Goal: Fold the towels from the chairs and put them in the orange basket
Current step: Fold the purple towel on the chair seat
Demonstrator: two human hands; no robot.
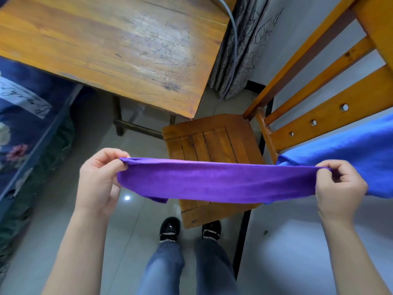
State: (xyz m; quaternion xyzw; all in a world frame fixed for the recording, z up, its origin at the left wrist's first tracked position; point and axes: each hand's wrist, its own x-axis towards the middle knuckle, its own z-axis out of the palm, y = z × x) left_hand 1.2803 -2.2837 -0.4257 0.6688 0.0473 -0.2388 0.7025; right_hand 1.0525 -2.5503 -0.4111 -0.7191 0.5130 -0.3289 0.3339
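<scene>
Above chair (pixel 212 143), hands pinching purple towel (pixel 214 182) taut

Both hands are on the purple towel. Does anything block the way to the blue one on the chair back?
Nothing visible does. The blue towel hangs over the chair back right beside the right hand. Only the purple towel, pinched between it and the left hand, occupies both grips.

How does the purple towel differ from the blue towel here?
The purple towel is pinched and stretched between the left hand and right hand; the blue towel drapes over the chair back. The purple towel is fully in frame; the blue towel runs off the frame's right edge. Both are plain, single-coloured cloths.
</scene>
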